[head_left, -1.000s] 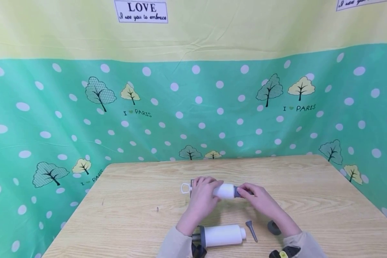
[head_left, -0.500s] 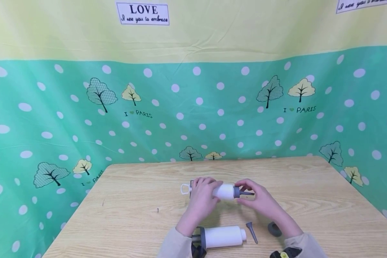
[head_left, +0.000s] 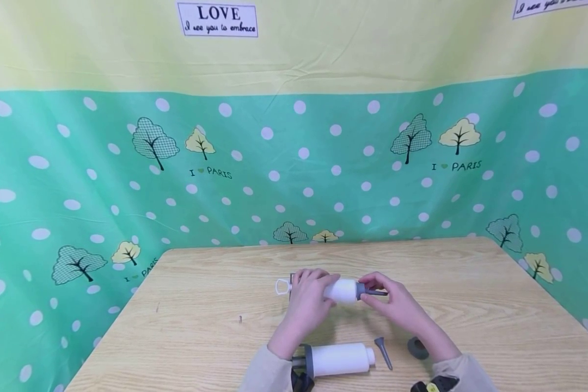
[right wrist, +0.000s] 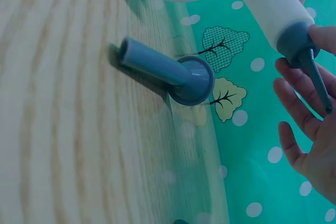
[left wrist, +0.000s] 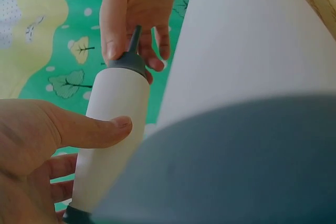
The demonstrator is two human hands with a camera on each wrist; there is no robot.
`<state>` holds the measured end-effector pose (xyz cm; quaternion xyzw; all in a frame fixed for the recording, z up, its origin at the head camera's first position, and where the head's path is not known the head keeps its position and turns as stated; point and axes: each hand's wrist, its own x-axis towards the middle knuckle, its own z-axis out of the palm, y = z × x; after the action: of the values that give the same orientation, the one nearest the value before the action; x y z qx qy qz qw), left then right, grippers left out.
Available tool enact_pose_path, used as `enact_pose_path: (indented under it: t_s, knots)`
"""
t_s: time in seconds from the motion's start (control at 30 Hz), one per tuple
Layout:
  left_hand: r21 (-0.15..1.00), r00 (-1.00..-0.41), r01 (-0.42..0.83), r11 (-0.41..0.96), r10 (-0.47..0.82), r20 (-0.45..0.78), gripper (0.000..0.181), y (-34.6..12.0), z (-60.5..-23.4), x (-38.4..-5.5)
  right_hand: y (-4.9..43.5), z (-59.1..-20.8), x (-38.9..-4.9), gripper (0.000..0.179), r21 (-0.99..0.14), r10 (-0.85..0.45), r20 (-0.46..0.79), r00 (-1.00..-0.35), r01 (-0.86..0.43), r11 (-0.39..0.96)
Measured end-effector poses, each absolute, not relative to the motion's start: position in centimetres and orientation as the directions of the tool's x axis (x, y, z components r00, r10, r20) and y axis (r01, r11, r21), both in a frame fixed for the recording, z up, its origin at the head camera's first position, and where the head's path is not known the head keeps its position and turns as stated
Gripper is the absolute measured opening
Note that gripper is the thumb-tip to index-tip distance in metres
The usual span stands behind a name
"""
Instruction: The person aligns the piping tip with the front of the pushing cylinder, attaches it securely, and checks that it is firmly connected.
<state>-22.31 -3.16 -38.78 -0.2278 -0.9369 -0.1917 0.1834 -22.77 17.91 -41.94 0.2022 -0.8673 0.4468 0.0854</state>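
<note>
My left hand (head_left: 307, 299) grips a white syringe-like tube (head_left: 342, 291) from above, its thumb lying along the barrel in the left wrist view. A white loop handle (head_left: 282, 286) sticks out on the left. At the right end sits a grey screw cap (left wrist: 127, 63) with a thin tapered nozzle (head_left: 377, 293). My right hand (head_left: 392, 302) pinches this cap between thumb and fingers, while the nozzle points out past them towards the palm. The tube is held over the table, roughly level.
A second white cylinder (head_left: 340, 359) with a grey flange lies on the table in front. To its right are a loose grey funnel-shaped nozzle (head_left: 384, 353) and a grey ring (head_left: 416, 348) near my right forearm. A patterned cloth (head_left: 294, 163) hangs behind the wooden table (head_left: 201, 305).
My right hand's fingers first covered the nozzle, then drew back and left it showing. Now they sit around the cap. The left hand keeps its hold on the tube.
</note>
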Motion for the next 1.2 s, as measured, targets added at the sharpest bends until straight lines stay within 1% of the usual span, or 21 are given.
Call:
enact_pose_path:
  t_s: [0.37, 0.57, 0.77, 0.87, 0.97, 1.07, 1.2]
  knots:
    - [0.25, -0.814, 0.511, 0.822, 0.37, 0.447, 0.05, -3.17, -38.63, -22.21, 17.7, -41.24, -22.43, 0.025, -0.785, -0.244, 0.223, -0.944, -0.322, 0.528]
    - [0.239, -0.808, 0.519, 0.821, 0.379, 0.451, 0.05, -3.19, -38.7, -22.23, 17.65, -41.45, -22.53, 0.025, -0.752, -0.241, 0.219, -0.945, -0.321, 0.575]
    - [0.243, -0.812, 0.514, 0.822, 0.376, 0.447, 0.05, -3.18, -38.67, -22.23, 17.58, -41.53, -22.55, 0.027, -0.747, -0.24, 0.221, -0.945, -0.322, 0.582]
    - [0.248, -0.815, 0.511, 0.823, 0.371, 0.446, 0.05, -3.2, -38.61, -22.23, 17.6, -41.51, -22.53, 0.03, -0.755, -0.244, 0.234, -0.941, -0.335, 0.564]
    - [0.244, -0.814, 0.51, 0.825, 0.371, 0.447, 0.05, -3.22, -38.59, -22.25, 17.73, -41.63, -22.62, 0.038, -0.755, -0.245, 0.273, -0.93, -0.365, 0.545]
    - [0.245, -0.814, 0.509, 0.825, 0.37, 0.447, 0.05, -3.26, -38.58, -22.26, 17.89, -41.86, -22.77, 0.046, -0.735, -0.254, 0.335, -0.907, -0.42, 0.532]
    - [0.251, -0.817, 0.507, 0.824, 0.367, 0.444, 0.05, -3.29, -38.55, -22.26, 17.88, -42.0, -22.81, 0.047, -0.712, -0.283, 0.406, -0.869, -0.495, 0.498]
